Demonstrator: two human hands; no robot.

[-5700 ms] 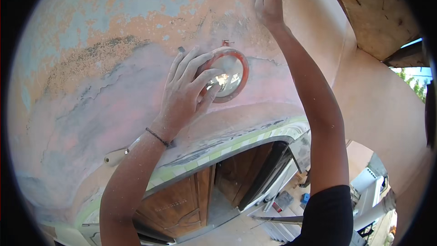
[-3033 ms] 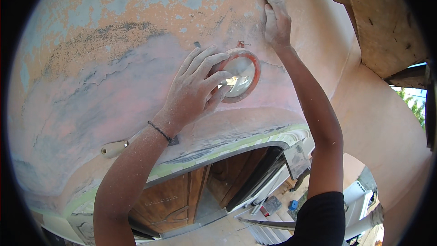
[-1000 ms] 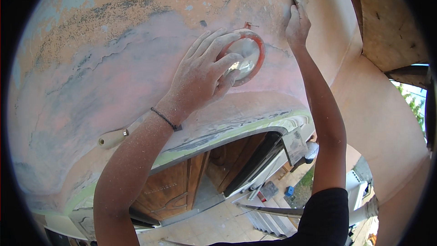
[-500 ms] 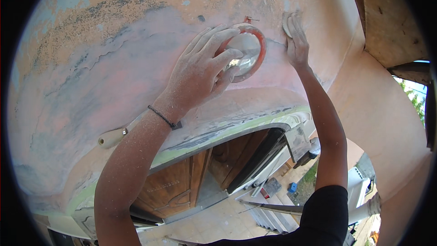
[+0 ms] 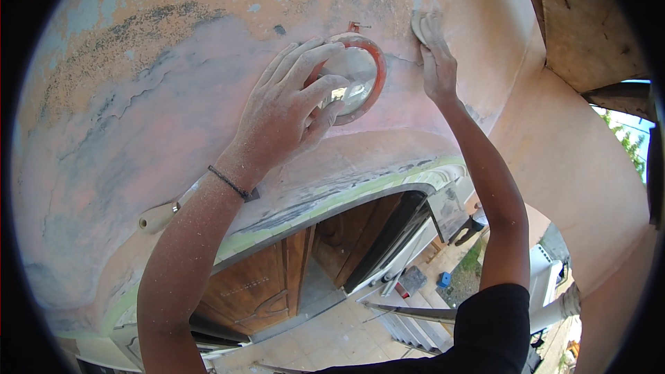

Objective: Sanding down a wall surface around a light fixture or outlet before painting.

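My left hand (image 5: pixel 289 97), coated in pale dust, lies at the left side of a round, shiny domed fixture (image 5: pixel 360 73) with a red rim. Its fingers stretch along the rim and the thumb rests over the glossy front, gripping the edge. Farther right, my right hand (image 5: pixel 438 59) presses a thin pale pad (image 5: pixel 419 26) against the wall; whether it is sandpaper or a sponge I cannot tell. The wall (image 5: pixel 187 111) shows patchy pink filler, orange and bluish paint, and a crack. Past my left forearm sticks out a tool with a cream handle (image 5: pixel 158 218), its other end mostly hidden.
Below runs an arched opening with a green-edged moulding (image 5: pixel 242 244) and brown wooden doors (image 5: pixel 249 287). Far down are a tiled floor (image 5: pixel 325 339), steps, a blue object (image 5: pixel 444 280) and a person (image 5: pixel 474 225). A brown panel (image 5: pixel 596 21) overhangs at upper right.
The view has swung a little, so the wall and fixture sit farther left. My right hand and its pad have shifted slightly upward. My left hand keeps its place on the fixture.
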